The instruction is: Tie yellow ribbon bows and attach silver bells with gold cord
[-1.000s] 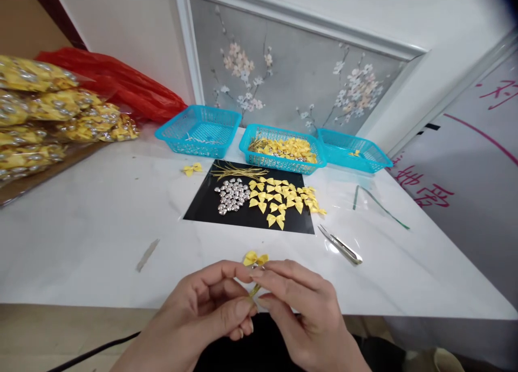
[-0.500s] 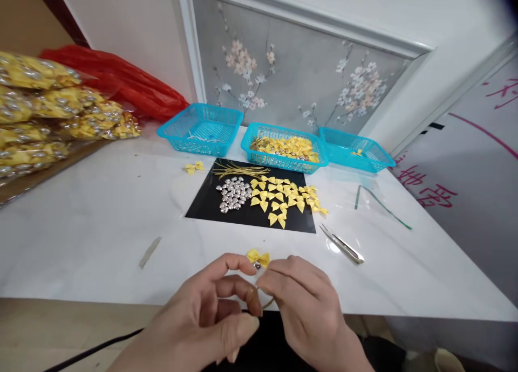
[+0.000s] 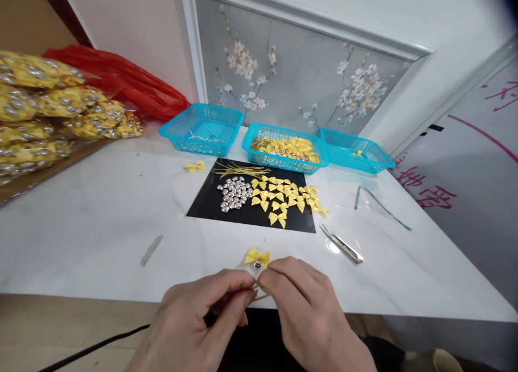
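Observation:
My left hand [image 3: 202,321] and my right hand [image 3: 309,312] meet at the near table edge, fingertips pinched together on a small yellow ribbon bow [image 3: 257,256] with a silver bead under it. A thin gold wire [image 3: 261,296] trails down between my fingers. Farther back, a black mat [image 3: 202,210] carries a pile of silver heart beads [image 3: 233,194], several loose yellow bows [image 3: 283,197] and a bundle of gold wires [image 3: 238,171].
Three turquoise baskets stand at the back: left [image 3: 202,128], middle [image 3: 283,148] filled with bows, right [image 3: 356,151]. Small snips [image 3: 342,244] lie right of the mat. A lone bow [image 3: 195,166] lies left. Packed bags [image 3: 48,113] and red plastic [image 3: 121,86] sit far left.
My left fingers have closed from a loose spread into a pinch beside my right fingertips. The bow stays held at the same spot, and the wire now shows lower between the hands.

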The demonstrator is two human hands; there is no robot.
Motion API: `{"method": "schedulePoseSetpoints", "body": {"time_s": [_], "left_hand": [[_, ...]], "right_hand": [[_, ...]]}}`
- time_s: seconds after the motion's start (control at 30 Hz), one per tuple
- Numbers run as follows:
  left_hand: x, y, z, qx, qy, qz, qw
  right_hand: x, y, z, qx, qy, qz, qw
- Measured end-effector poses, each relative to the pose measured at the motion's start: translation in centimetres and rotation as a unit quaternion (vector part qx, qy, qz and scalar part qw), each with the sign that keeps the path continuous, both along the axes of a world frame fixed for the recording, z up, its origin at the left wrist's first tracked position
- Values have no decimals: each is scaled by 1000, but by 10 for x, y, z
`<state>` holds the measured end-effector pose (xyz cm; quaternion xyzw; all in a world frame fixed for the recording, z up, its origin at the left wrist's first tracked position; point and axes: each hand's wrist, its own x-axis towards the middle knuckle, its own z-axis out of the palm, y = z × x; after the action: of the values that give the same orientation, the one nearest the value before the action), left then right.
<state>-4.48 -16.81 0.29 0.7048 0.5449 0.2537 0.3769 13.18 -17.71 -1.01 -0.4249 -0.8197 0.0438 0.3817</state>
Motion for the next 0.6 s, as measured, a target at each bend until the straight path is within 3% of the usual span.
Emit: {"method": "schedulePoseSetpoints", "body": {"time_s": [0.5, 0.6], "left_hand": [[-1, 1, -5, 23, -1, -17, 1000], [-2, -1, -7, 48, 15, -19, 999]], "right_hand": [[8, -4, -2, -131, 67, 30, 989], [8, -5, -3, -122, 59, 29, 990]]}}
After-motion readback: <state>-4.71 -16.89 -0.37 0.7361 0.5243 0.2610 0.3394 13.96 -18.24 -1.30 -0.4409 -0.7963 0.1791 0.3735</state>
